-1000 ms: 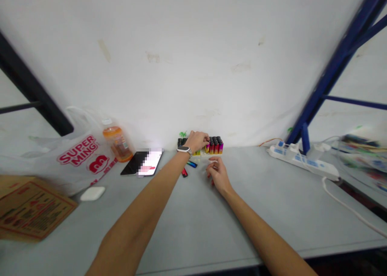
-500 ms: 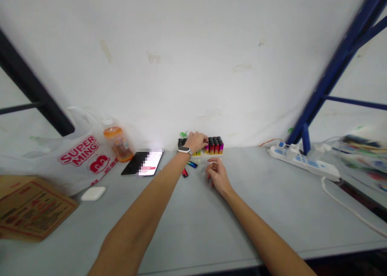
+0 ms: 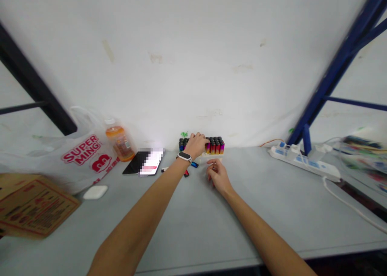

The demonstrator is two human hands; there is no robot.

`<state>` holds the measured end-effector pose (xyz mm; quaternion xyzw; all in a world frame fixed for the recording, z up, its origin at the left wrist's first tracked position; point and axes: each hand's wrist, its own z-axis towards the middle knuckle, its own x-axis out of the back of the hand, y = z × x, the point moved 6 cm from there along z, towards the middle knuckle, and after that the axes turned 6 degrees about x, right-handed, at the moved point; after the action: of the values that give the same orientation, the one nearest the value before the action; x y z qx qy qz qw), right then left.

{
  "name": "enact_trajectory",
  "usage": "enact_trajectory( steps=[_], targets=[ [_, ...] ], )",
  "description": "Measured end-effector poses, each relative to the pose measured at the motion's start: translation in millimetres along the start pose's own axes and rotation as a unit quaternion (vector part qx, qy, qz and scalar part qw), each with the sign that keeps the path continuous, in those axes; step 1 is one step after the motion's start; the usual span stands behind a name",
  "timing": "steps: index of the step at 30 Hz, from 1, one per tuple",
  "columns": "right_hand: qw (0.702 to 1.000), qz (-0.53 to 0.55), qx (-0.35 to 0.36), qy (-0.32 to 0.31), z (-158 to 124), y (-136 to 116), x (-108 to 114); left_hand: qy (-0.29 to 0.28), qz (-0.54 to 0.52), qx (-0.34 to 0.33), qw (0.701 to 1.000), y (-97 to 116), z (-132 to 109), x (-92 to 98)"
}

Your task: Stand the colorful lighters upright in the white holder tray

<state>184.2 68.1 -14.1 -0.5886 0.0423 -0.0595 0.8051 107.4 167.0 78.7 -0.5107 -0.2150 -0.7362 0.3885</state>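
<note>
Upright batteries (image 3: 215, 148) with black tops and bright gradient sides stand packed in rows in a pale, low tray (image 3: 213, 156) against the wall. My left hand (image 3: 196, 145), with a wrist band, reaches over their middle and hides part of the rows. Its fingers are bent down, and the fingertips close at the top of a purple-and-yellow battery (image 3: 207, 148). My right hand (image 3: 218, 175) rests on the table just in front of the tray, fingers loosely curled and apart, with nothing visible in them. A blue battery (image 3: 195, 164) and a red battery (image 3: 186, 173) lie loose beside my left wrist.
Left of my arm are a tablet (image 3: 137, 162), an orange drink bottle (image 3: 121, 143), a plastic bag (image 3: 81, 159), a white case (image 3: 95, 192) and a cardboard box (image 3: 39, 207). On the right lies a power strip (image 3: 305, 163) with a cable, near a blue metal frame (image 3: 329, 70).
My left wrist has dropped slightly toward me while the fingers stay over the batteries, showing more of the left rows. My right hand has hardly moved. The view has shifted a little.
</note>
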Motion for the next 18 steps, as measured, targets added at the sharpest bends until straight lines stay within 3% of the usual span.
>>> enact_trajectory(
  steps=[14,18],
  targets=[
    [1.0,0.0,0.001,-0.005,-1.7,-0.8,-3.4,0.027,0.002,0.006,1.0,8.8,-9.9,3.9],
    [1.0,-0.011,-0.001,-0.008,-2.0,-0.1,-4.2,0.069,-0.036,0.029,0.997,15.1,-28.4,13.1]
  ],
)
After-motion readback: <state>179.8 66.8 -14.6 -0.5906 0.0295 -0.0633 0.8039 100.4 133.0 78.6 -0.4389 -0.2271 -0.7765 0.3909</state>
